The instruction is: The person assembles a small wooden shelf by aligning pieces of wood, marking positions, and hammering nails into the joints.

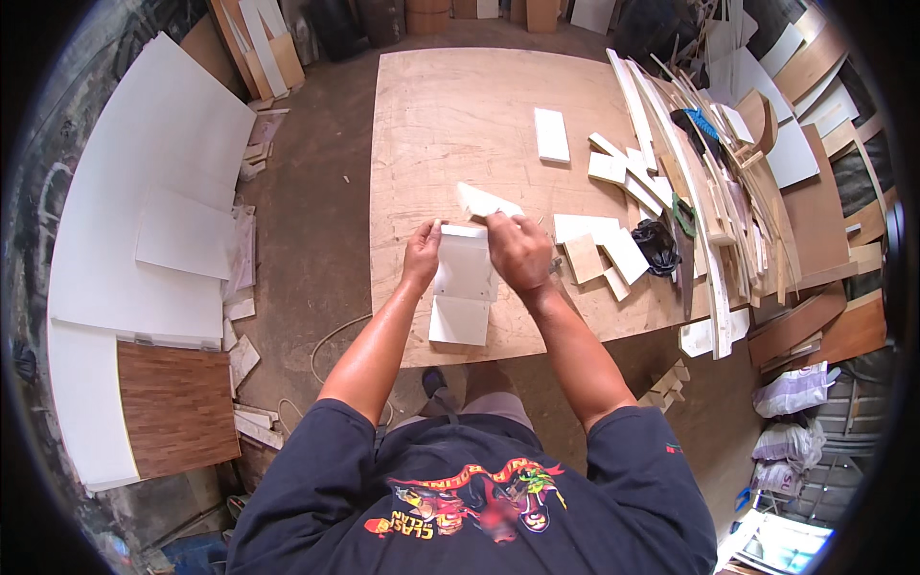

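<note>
On the near part of the wooden tabletop stands a small white board assembly [464, 264], box-like, with a separate-looking lower white panel [459, 320] at its near end. My left hand [423, 254] is closed on the far left edge of the assembly, thumb near the corner. At its far right corner my right hand [520, 251] is curled shut, and its fingers hide what they hold, if anything. A white board piece with a slanted end [487, 202] lies just beyond the right fingers, partly covered by them; I cannot tell whether they touch it.
The plywood tabletop [431, 125] bears a white rectangular board [551, 135], several offcuts [585, 257], a black plastic bag [656, 246] and a heap of long wood strips [714, 211] at right. Large white panels [144, 211] lean at left. A cable [321, 350] lies on the floor.
</note>
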### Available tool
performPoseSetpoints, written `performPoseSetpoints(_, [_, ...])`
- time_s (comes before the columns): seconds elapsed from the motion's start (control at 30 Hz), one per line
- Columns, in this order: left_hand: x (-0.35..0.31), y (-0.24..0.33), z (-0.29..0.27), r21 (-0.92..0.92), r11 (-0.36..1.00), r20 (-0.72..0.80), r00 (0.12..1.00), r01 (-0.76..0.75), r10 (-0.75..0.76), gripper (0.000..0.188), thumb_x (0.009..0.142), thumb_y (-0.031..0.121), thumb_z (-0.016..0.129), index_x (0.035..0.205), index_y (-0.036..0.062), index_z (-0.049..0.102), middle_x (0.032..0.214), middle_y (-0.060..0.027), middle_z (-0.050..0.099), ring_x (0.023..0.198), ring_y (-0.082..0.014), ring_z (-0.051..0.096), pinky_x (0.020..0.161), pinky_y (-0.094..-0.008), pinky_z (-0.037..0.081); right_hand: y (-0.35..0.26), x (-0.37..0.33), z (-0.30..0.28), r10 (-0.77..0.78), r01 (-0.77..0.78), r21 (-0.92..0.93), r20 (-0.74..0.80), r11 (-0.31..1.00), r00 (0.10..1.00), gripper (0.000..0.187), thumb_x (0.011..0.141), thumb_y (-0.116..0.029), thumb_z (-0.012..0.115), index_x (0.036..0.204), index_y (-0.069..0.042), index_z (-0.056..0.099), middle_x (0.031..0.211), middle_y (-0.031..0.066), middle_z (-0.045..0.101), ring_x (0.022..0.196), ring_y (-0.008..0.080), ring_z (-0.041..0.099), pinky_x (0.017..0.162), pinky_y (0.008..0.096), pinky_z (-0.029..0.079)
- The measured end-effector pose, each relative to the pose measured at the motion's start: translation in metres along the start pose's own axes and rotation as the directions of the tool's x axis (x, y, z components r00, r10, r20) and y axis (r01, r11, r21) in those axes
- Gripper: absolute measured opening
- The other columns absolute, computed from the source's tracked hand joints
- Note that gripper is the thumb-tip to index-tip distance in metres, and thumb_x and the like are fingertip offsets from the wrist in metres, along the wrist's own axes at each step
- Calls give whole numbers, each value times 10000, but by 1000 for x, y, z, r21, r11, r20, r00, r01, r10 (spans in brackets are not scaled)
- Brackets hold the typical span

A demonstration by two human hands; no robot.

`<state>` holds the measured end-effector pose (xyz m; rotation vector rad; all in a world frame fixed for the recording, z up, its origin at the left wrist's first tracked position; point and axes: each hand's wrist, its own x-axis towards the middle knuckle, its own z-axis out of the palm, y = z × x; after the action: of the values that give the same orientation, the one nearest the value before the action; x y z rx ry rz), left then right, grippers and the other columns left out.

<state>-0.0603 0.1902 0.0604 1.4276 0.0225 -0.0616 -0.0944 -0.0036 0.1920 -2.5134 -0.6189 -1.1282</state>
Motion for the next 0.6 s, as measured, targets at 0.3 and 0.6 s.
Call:
performPoseSetpoints(0.3, [-6,13,1,-37,997,43,997,66,-65,510,1046,517,507,1312,92,596,1183,-23,648,1121,-129,582,898,-324,508,-8,-39,41,-144,151,-65,97,986,985,284,783,-129,671,1056,-122,748,1006,-10,701,858,180,612,746,335,500])
performPoseSetpoints(0.6, [-3,8,-1,-56,998,-53,999,1,-4,391,1004,245,655,1292,-13,599,1096,-93,713,963,-121,664,817,-256,529,-12,-47,47,-151,137,85,184,987,971,224,834,-166,705,1052,-124,736,1122,55,709,1000,238,646,891,380,527])
